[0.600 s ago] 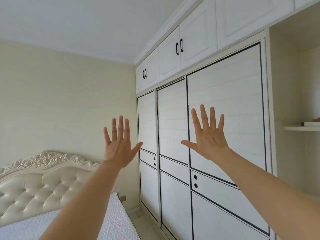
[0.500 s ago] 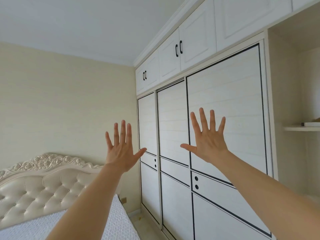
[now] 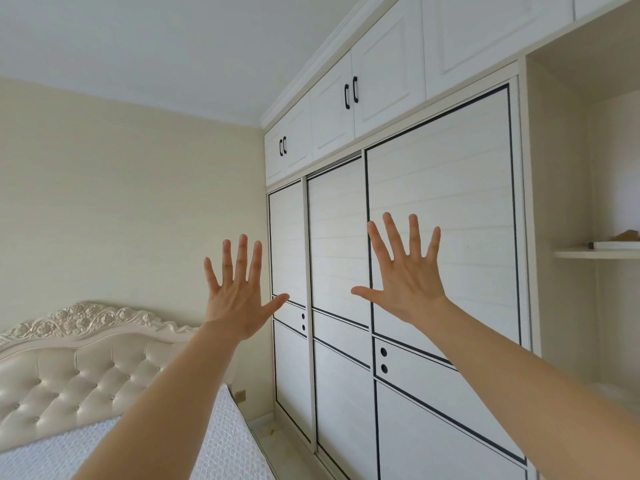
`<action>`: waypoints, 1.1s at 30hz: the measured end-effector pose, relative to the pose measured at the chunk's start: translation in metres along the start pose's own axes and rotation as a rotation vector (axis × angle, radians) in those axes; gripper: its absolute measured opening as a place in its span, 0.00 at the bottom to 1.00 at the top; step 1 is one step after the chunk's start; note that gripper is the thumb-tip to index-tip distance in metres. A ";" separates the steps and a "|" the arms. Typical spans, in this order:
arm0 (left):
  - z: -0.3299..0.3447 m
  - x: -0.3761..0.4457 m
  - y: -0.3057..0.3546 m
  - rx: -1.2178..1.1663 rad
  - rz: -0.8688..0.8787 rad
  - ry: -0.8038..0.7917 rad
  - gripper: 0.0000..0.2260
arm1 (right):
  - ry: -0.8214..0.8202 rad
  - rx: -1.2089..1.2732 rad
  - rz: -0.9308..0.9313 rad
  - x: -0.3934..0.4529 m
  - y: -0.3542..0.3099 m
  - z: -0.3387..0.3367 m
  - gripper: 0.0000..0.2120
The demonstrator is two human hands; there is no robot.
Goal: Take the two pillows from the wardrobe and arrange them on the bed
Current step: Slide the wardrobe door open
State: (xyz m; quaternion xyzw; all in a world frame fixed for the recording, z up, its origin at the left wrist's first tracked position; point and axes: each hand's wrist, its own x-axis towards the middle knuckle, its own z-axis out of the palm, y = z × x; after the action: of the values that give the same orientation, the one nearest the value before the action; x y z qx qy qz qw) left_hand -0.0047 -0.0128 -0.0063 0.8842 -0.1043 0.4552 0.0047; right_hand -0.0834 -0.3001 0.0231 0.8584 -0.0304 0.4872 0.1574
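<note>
Two hands are raised at the middle of the frame, backs to the camera, fingers spread wide and holding nothing. The left hand [image 3: 239, 299] is left of centre; the right hand [image 3: 407, 282] is right of centre and slightly higher. Behind them the wardrobe [image 3: 436, 216] fills the right half, its three sliding doors shut, with small cupboards above. No pillows show. The bed [image 3: 221, 441] lies at the lower left, with its tufted headboard [image 3: 69, 375] against the wall. At the right edge is a shelf [image 3: 595, 253].
</note>
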 end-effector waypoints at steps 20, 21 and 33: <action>0.068 -0.029 0.194 -0.340 0.048 0.133 0.22 | -0.170 -0.105 -0.175 -0.095 0.140 0.039 0.29; 0.077 -0.034 0.211 -0.376 0.049 0.120 0.21 | -0.183 -0.108 -0.182 -0.104 0.150 0.045 0.28; 0.190 -0.076 0.368 -0.721 0.050 -0.090 0.14 | -0.272 -0.096 -0.206 -0.160 0.247 0.165 0.23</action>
State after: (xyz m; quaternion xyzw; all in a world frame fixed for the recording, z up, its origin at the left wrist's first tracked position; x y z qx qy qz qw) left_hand 0.0354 -0.3786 -0.2108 0.8421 -0.2796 0.3499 0.3004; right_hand -0.0818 -0.6000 -0.1308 0.9064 0.0136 0.3460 0.2419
